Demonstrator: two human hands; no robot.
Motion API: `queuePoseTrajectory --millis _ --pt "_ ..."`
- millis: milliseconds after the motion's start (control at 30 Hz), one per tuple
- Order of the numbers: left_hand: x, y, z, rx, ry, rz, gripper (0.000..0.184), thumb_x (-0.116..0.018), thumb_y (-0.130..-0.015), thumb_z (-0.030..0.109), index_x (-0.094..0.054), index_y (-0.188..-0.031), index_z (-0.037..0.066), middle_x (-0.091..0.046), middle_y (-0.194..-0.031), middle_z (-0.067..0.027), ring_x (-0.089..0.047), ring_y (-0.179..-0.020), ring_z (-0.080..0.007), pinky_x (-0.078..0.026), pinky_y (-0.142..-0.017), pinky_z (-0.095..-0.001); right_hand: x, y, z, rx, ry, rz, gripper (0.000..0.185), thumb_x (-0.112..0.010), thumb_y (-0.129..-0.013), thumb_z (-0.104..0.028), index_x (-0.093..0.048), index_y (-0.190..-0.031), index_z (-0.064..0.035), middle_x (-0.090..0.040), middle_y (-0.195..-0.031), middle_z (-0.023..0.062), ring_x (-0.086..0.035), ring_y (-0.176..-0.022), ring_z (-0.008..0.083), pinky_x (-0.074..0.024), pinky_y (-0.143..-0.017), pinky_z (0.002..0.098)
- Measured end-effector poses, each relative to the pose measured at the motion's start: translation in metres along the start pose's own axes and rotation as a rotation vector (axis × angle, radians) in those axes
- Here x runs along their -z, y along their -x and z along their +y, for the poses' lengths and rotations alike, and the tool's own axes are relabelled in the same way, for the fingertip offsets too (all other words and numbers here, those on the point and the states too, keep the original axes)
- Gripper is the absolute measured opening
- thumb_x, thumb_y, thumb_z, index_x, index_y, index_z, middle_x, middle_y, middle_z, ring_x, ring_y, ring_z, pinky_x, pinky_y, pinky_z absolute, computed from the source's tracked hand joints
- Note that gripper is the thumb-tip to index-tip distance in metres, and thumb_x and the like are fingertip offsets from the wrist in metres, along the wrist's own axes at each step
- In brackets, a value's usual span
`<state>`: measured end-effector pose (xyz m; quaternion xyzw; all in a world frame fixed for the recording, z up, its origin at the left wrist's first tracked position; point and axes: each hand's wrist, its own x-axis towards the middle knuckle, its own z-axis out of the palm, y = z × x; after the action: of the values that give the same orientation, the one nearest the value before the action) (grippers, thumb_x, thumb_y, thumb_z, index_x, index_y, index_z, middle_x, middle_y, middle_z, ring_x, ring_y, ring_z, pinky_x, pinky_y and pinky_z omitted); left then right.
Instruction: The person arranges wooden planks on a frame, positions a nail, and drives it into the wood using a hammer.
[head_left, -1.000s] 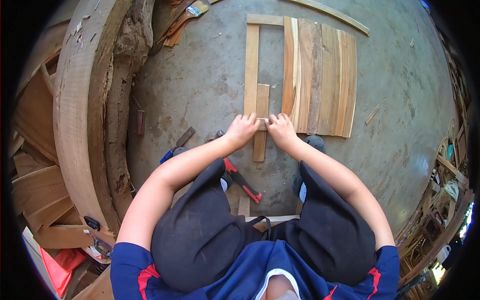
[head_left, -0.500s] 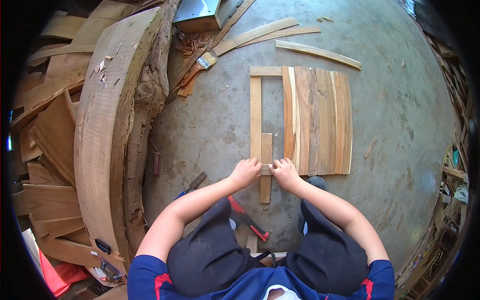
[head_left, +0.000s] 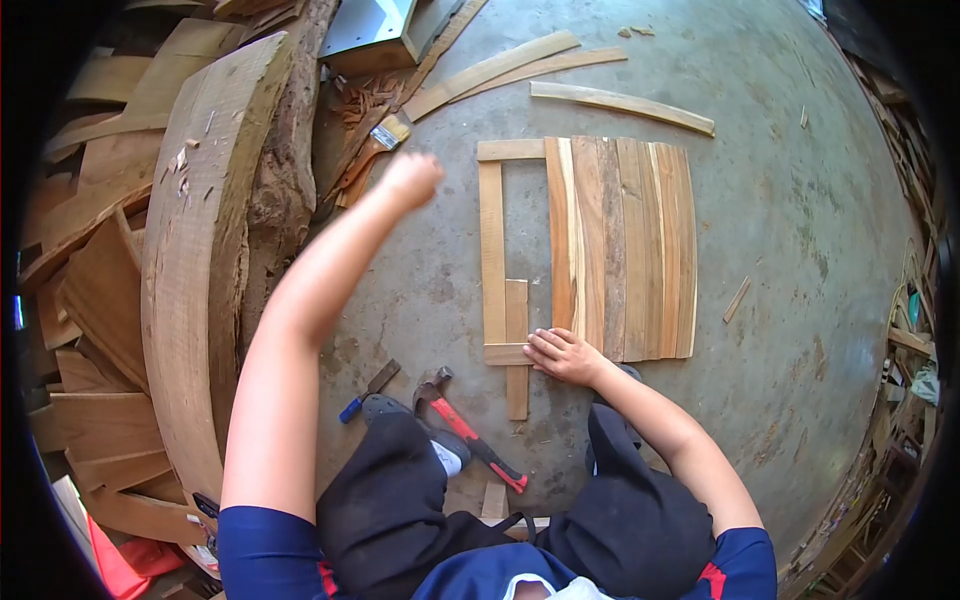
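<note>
The flat right hand (head_left: pixel 565 356) seems to steady the slatted panel (head_left: pixel 625 240) at its near-left corner on the floor (head_left: pixel 790 400), as the next move needs; the curled left hand's (head_left: pixel 412 180) grip I cannot tell.

The grey floor (head_left: pixel 800 200) bears a slatted panel (head_left: pixel 612 250); from it, a wooden strip (head_left: pixel 622 106) lies at twelve o'clock, a sliver (head_left: pixel 737 300) at four, a hammer (head_left: pixel 481 447) at seven, a blue-handled tool (head_left: pixel 382 378) at eight.

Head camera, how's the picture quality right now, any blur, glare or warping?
Head view: left hand blurred, likely by motion; right hand sharper. Head view: pale glare on the box top. Head view: blackened corners, and the thick plank at left looks bowed, probably lens distortion.
</note>
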<state>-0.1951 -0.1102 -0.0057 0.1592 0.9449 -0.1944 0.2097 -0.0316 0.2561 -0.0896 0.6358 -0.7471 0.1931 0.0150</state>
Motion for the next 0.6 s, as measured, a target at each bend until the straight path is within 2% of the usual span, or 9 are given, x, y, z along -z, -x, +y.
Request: queuePoseTrajectory --millis 67,133,167,333,367,433,500,567,600 --pt "0.016 -0.026 -0.038 0.204 0.157 -0.038 0.027 -0.061 -0.076 0.026 -0.059 -0.095 0.007 -0.059 -0.098 -0.0130 -0.059 -0.094 -0.0281 -0.048 -0.079 -0.0397 -0.001 0.002 0.000 -0.015 -0.025 -0.004 0.039 -0.055 -0.080 -0.023 -0.054 -0.115 -0.0070 -0.054 -0.114 0.0071 -0.050 -0.110 0.0210 -0.0394 -0.093 0.0349" --pt "0.022 -0.044 -0.052 0.424 0.351 0.127 0.030 -0.057 -0.080 0.029 -0.057 -0.099 0.005 -0.058 -0.104 -0.0149 -0.056 -0.100 -0.0307 -0.047 -0.083 -0.0412 -0.001 0.000 0.002 -0.028 -0.038 0.003 0.039 -0.055 -0.080 -0.023 -0.054 -0.116 -0.0074 -0.054 -0.115 0.0070 -0.050 -0.110 0.0209 -0.0396 -0.093 0.0348" --pt "0.023 -0.056 -0.056 0.490 0.406 0.098 0.035 -0.055 -0.083 0.033 -0.054 -0.104 0.004 -0.057 -0.110 -0.0153 -0.054 -0.104 -0.0317 -0.046 -0.086 -0.0410 0.000 0.001 0.003 -0.030 -0.059 -0.011 0.039 -0.055 -0.080 -0.024 -0.054 -0.116 -0.0077 -0.054 -0.115 0.0068 -0.050 -0.110 0.0209 -0.0396 -0.093 0.0347" --pt "-0.004 -0.105 -0.065 0.491 0.320 -0.008 0.046 -0.057 -0.082 0.032 -0.047 -0.118 0.005 -0.051 -0.121 -0.0129 -0.051 -0.111 -0.0284 -0.044 -0.091 -0.0390 0.002 0.003 0.007 -0.001 -0.058 -0.137 0.045 -0.053 -0.082 -0.026 -0.049 -0.123 -0.0092 -0.049 -0.124 0.0082 -0.047 -0.116 0.0214 -0.0384 -0.096 0.0343" --pt "-0.016 -0.114 -0.066 0.525 0.353 0.105 0.049 -0.057 -0.082 0.032 -0.044 -0.120 0.005 -0.049 -0.124 -0.0129 -0.048 -0.114 -0.0283 -0.042 -0.093 -0.0390 0.003 0.006 0.008 0.007 -0.044 -0.193 0.048 -0.053 -0.084 -0.029 -0.046 -0.126 -0.0096 -0.044 -0.130 0.0085 -0.042 -0.121 0.0218 -0.0353 -0.099 0.0358" --pt "-0.047 -0.129 -0.072 0.590 0.376 0.324 0.056 -0.058 -0.082 0.034 -0.038 -0.125 0.005 -0.043 -0.129 -0.0128 -0.043 -0.120 -0.0282 -0.039 -0.096 -0.0396 0.020 0.011 0.016 -0.005 -0.072 -0.223 0.048 -0.053 -0.084 -0.034 -0.046 -0.127 -0.0123 -0.044 -0.131 0.0070 -0.040 -0.122 0.0208 -0.0316 -0.102 0.0364" --pt "-0.051 -0.127 -0.071 0.599 0.443 0.262 0.051 -0.057 -0.083 0.033 -0.041 -0.121 0.004 -0.047 -0.125 -0.0145 -0.048 -0.114 -0.0301 -0.043 -0.092 -0.0406 0.043 0.017 0.027 0.052 -0.070 -0.239 0.050 -0.055 -0.083 -0.040 -0.048 -0.127 -0.0184 -0.043 -0.133 0.0051 -0.037 -0.125 0.0193 -0.0228 -0.106 0.0390" --pt "-0.044 -0.119 -0.070 0.607 0.473 0.213 0.047 -0.057 -0.084 0.031 -0.043 -0.119 0.003 -0.049 -0.121 -0.0160 -0.051 -0.111 -0.0310 -0.045 -0.089 -0.0411 0.064 0.023 0.040 0.006 -0.135 -0.218 0.051 -0.057 -0.081 -0.041 -0.048 -0.126 -0.0196 -0.042 -0.133 0.0054 -0.037 -0.125 0.0194 -0.0221 -0.106 0.0394" --pt "-0.045 -0.119 -0.074 0.532 0.432 0.237 0.042 -0.054 -0.085 0.028 -0.043 -0.116 0.001 -0.053 -0.114 -0.0183 -0.054 -0.104 -0.0337 -0.046 -0.085 -0.0435 0.068 0.025 0.047 -0.046 -0.196 -0.178 0.052 -0.058 -0.080 -0.042 -0.049 -0.126 -0.0208 -0.042 -0.133 0.0057 -0.037 -0.125 0.0196 -0.0214 -0.106 0.0399"
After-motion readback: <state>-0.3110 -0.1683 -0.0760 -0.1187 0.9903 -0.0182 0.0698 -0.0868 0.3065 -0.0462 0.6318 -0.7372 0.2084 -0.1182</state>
